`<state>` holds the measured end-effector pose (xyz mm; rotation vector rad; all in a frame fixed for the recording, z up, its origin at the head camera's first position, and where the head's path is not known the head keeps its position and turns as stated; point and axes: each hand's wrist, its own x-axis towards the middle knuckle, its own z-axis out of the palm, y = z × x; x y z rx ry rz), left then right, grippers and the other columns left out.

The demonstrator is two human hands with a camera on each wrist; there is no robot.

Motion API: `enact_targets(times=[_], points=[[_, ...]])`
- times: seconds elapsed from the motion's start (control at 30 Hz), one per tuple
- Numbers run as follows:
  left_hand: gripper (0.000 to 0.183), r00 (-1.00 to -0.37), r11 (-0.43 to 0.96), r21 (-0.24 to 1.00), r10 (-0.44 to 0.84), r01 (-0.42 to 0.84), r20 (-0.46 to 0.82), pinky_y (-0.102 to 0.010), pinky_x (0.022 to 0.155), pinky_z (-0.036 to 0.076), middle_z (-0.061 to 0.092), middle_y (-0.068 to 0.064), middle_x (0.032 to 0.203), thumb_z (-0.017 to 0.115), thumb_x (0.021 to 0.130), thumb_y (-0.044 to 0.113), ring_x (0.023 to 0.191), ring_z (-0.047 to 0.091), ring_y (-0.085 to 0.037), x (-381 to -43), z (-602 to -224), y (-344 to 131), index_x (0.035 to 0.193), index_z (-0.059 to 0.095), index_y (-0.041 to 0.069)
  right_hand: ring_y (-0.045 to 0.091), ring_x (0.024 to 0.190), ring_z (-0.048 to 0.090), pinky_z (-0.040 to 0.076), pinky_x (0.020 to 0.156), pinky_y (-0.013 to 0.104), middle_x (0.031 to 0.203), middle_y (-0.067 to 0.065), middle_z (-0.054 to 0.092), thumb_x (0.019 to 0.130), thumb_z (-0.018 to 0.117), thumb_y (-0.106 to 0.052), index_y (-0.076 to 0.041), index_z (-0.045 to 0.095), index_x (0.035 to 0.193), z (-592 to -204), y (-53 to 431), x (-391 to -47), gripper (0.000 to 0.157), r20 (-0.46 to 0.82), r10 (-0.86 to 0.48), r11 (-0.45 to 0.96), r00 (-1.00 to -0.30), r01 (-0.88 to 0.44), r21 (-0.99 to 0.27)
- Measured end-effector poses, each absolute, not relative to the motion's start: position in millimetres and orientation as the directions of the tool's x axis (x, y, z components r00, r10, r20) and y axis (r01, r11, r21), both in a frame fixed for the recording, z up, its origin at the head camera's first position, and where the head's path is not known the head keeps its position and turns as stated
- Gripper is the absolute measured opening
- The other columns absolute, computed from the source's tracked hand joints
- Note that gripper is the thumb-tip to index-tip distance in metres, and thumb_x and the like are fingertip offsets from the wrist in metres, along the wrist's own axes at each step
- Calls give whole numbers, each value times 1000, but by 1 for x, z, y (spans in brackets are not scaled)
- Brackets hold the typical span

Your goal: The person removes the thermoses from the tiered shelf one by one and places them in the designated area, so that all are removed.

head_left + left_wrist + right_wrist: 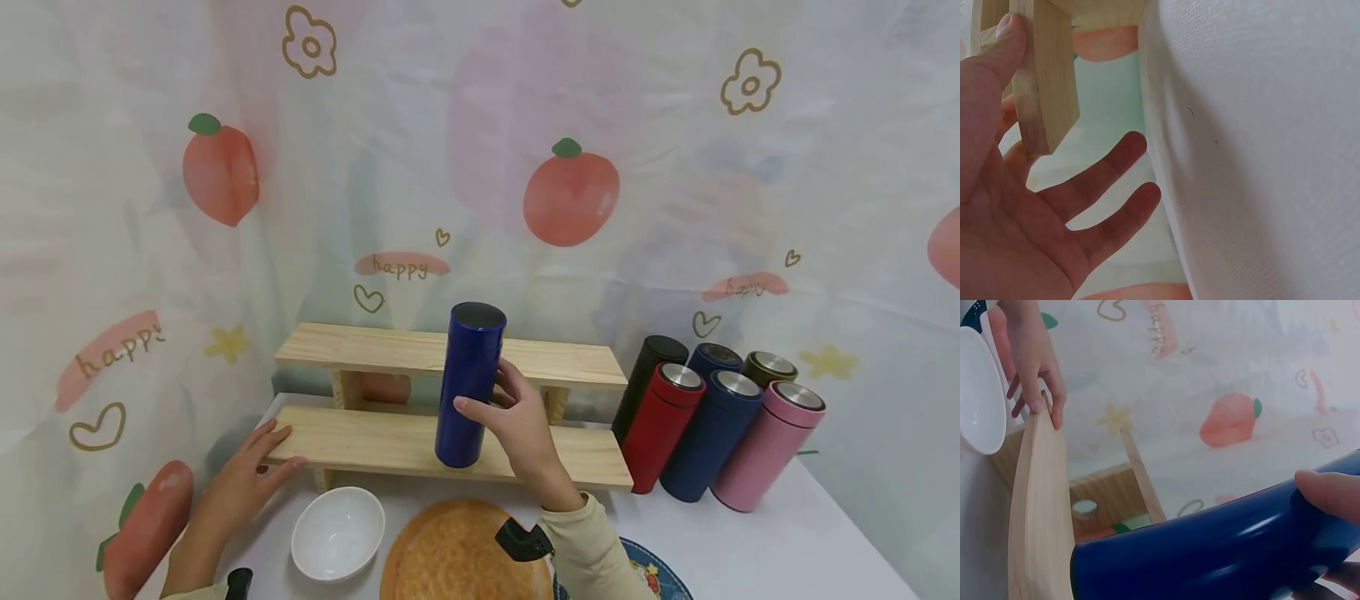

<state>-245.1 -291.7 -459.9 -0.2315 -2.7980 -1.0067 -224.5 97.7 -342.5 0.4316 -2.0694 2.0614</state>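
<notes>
My right hand (525, 425) grips a glossy blue vacuum flask (468, 392) around its middle, thumb on the near side. Nearly upright, with a dark top, the flask overlaps the lower board of a two-tier wooden shelf (360, 433) in the head view. In the right wrist view, the flask's base (1085, 569) is close over that board. At the shelf's left end, my left hand (243, 475) pinches the lower board, thumb (1013, 44) at its front edge. Two of its other fingers (1119, 222) stretch past the board's end.
Several flasks in black, red (663, 425), blue and pink (768, 446) stand together right of the shelf. In front of the shelf are a white bowl (338, 533), a round brown mat (465, 550) and a blue patterned plate (660, 571). A printed cloth hangs behind.
</notes>
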Motion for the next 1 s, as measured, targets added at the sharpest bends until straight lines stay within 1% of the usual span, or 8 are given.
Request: enact_targets(times=[0.33, 0.6, 0.83, 1.0], points=[[81, -976, 775, 602, 86, 193, 202, -66, 95, 53, 28, -28, 170, 69, 103, 54, 120, 66, -47, -244, -458, -292, 160, 46, 2, 38, 132, 61, 48, 111, 60, 155, 18, 56, 92, 82, -10, -8, 45, 161, -344, 138, -208, 78, 284, 6, 39, -959, -284, -958], [78, -973, 771, 602, 92, 205, 213, -66, 95, 53, 28, -29, 169, 69, 104, 52, 119, 66, -47, -243, -458, -290, 159, 46, 2, 43, 141, 53, 43, 114, 65, 161, 20, 49, 96, 79, -12, -6, 38, 165, -346, 170, -194, 81, 265, 54, 93, -963, -259, -961], [79, -974, 763, 613, 97, 204, 205, -66, 98, 52, 27, -30, 169, 69, 105, 50, 121, 65, -49, -243, -461, -290, 160, 44, 0, 44, 141, 52, 42, 114, 67, 160, 21, 49, 97, 77, -10, -7, 41, 163, -345, 193, -186, 76, 274, 101, 131, -957, -260, -957], [82, -979, 770, 611, 91, 185, 182, -69, 97, 51, 25, -30, 169, 67, 105, 53, 122, 64, -49, -244, -459, -289, 161, 42, 0, 44, 142, 50, 42, 114, 66, 161, 22, 48, 99, 76, -8, -8, 37, 166, -344, 209, -180, 77, 256, 136, 139, -957, -238, -961]])
